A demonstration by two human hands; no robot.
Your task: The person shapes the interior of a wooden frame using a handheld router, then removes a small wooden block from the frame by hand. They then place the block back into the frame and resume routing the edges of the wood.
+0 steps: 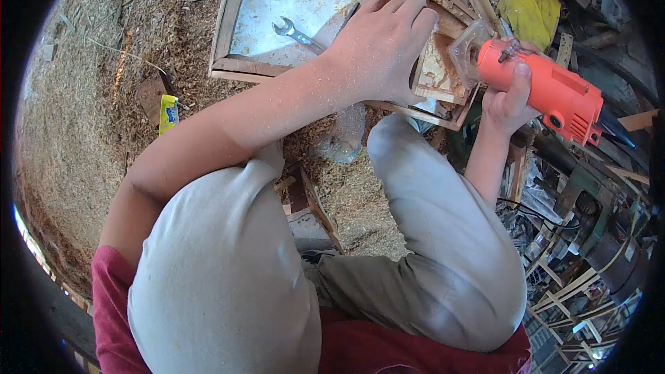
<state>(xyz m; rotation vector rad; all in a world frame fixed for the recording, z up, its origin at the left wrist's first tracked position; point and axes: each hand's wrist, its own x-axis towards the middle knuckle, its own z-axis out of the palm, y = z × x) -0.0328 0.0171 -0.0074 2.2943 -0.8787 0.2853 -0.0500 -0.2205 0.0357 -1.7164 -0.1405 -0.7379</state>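
In my right hand (511,97) is an orange trim router (547,90), lying on its side with its clear base plate (467,52) turned left toward a wooden piece (443,62). My fingers wrap round the router's body near the base. My left hand (388,38) reaches across with fingers spread over the wood beside the router's base; its palm side is hidden. Under it is a wood-framed tray (223,34) with a pale, dusty surface. A metal wrench (296,33) lies in the tray, its far end hidden by my left forearm.
Sawdust and shavings cover the ground (90,97). A yellow packet (168,114) lies at left, and a clear plastic piece (341,135) is between my knees. A yellow cloth (530,10) is at upper right. Wood scraps, a cable and machine parts (596,201) crowd the right.
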